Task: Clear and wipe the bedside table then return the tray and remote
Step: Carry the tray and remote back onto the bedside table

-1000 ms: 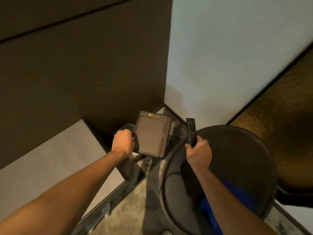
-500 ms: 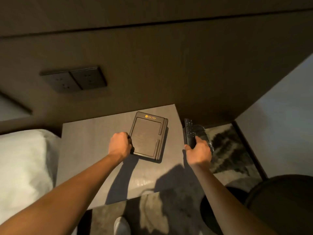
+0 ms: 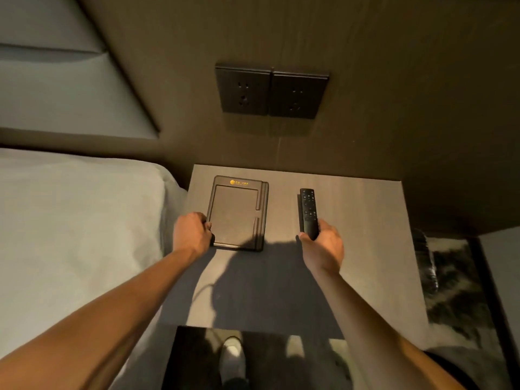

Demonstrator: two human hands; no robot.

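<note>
Head view. The grey-brown wood-grain bedside bench [image 3: 351,249] stands against a dark panelled wall, with the white-sheeted bed [image 3: 78,220] just to its left. The flat, dark brown rectangular leather-look tray [image 3: 236,213] lies on the bench top, toward the back left, square to the wall. The left hand [image 3: 191,233] grips the tray's near left corner, fingers [image 3: 206,225] clamped over the rim. The slim black remote control [image 3: 308,211] lies, or hovers just above, the bench to the right of the tray, apart from it, pointing at the wall. The right hand [image 3: 323,246] holds the remote's near end, its fingers closed round it.

Step in hand, by judgement: setting both items down. To do it well, lower the remote flat, parallel to the tray, then release each hand without nudging either piece.

Containers: the tray's recessed panel looks empty; nothing sits in it. The long slot on its right side also appears empty.

Two black wall sockets [image 3: 271,92] sit above the bench. A shoe [image 3: 232,358] shows at the bottom edge.
</note>
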